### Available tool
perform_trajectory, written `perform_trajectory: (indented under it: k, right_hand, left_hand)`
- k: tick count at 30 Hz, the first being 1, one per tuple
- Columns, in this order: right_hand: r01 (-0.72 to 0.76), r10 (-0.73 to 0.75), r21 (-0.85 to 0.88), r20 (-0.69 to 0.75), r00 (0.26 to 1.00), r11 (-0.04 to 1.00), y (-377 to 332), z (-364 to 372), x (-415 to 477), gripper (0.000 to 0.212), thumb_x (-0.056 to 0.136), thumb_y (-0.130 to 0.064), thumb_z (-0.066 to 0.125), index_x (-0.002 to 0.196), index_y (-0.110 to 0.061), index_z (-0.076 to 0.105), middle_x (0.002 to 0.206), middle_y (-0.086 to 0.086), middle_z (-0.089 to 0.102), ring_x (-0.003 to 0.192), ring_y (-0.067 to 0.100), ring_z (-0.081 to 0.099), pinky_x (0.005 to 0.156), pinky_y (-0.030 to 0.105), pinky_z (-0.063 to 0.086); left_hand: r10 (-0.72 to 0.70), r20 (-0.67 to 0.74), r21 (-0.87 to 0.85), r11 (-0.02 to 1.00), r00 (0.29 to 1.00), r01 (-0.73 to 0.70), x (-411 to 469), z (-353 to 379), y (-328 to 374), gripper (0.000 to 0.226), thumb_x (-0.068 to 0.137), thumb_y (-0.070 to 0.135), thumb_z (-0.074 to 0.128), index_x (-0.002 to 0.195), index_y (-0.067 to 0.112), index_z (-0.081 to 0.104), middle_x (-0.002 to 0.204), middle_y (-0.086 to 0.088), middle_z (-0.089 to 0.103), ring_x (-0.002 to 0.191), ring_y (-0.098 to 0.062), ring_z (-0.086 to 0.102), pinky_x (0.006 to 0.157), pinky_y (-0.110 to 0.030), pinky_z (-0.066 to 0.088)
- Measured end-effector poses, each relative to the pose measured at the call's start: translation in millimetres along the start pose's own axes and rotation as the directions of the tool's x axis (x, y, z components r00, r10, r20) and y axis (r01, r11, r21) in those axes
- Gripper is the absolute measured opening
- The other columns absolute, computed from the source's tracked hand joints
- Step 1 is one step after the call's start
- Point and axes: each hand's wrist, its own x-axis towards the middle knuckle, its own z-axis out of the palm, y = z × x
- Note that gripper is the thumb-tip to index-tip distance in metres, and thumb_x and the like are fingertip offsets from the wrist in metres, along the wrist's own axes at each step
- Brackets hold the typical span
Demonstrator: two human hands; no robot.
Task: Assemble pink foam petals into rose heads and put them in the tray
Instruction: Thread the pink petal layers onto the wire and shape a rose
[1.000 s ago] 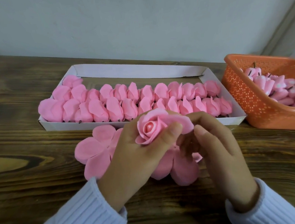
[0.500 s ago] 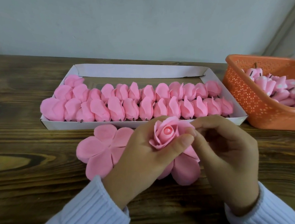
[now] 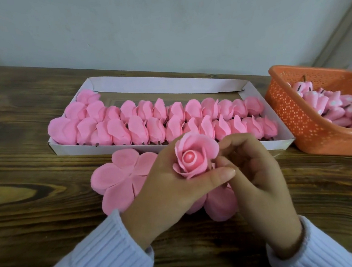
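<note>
A pink foam rose head [image 3: 194, 156] with a round bud in its centre sits in my left hand [image 3: 167, 189], thumb and fingers curled round its base. My right hand [image 3: 258, 181] curls in against the rose's right side, fingertips touching its outer petals. Beneath both hands a flat pink five-lobed petal piece [image 3: 119, 176] lies on the wooden table, and another petal lobe [image 3: 219, 204] shows under my wrists. Behind stands a white cardboard tray [image 3: 166, 83] holding two rows of finished pink rose heads [image 3: 161, 124].
An orange perforated plastic basket [image 3: 298, 127] at the right holds several pink buds with dark stems [image 3: 325, 103]. The wooden table [image 3: 28, 210] meets a pale wall at the back. My white ribbed sleeves cover both wrists.
The rose head has turned so that its centre faces up toward me, and its petals sit tighter round the bud. My right fingers have curled closer against its side.
</note>
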Motion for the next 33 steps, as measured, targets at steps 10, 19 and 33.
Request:
perform_trajectory:
  k: [10, 19, 33]
  right_hand:
    - [-0.423, 0.375, 0.145, 0.274, 0.886, 0.894, -3.6, 3.1, 1.4, 0.014, 0.09, -0.018, 0.05, 0.093, -0.02, 0.064, 0.052, 0.004, 0.055, 0.038, 0.011, 0.038, 0.038, 0.015, 0.029]
    - [-0.548, 0.392, 0.382, 0.415, 0.821, 0.744, -1.7, 4.6, 0.5, 0.016, 0.089, -0.021, 0.052, 0.085, -0.009, 0.061, 0.066, 0.004, 0.056, 0.047, 0.008, 0.046, 0.038, 0.014, 0.027]
    - [-0.639, 0.322, 0.582, 0.56, 0.763, 0.503, -2.5, 9.1, -3.4, 0.044, 0.077, -0.03, 0.077, 0.102, -0.001, 0.055, 0.066, 0.01, 0.053, 0.054, 0.008, 0.048, 0.04, 0.011, 0.028]
  left_hand:
    - [0.043, -0.085, -0.067, 0.997, 0.995, -0.049, 0.5, 0.6, -3.2, 0.009, 0.074, 0.02, 0.071, 0.075, 0.028, 0.067, 0.082, 0.006, 0.068, 0.078, -0.015, 0.067, 0.066, -0.028, 0.055]
    - [-0.099, -0.077, -0.226, 0.971, 0.992, 0.079, -1.5, -1.4, 1.1, 0.012, 0.069, 0.031, 0.074, 0.074, 0.025, 0.064, 0.073, -0.017, 0.059, 0.058, -0.031, 0.054, 0.048, -0.031, 0.05]
    - [-0.095, -0.037, -0.16, 0.983, 0.995, 0.088, -6.1, 4.1, 2.5, 0.007, 0.067, 0.029, 0.074, 0.071, 0.029, 0.067, 0.09, 0.007, 0.069, 0.063, -0.009, 0.065, 0.038, -0.018, 0.043]
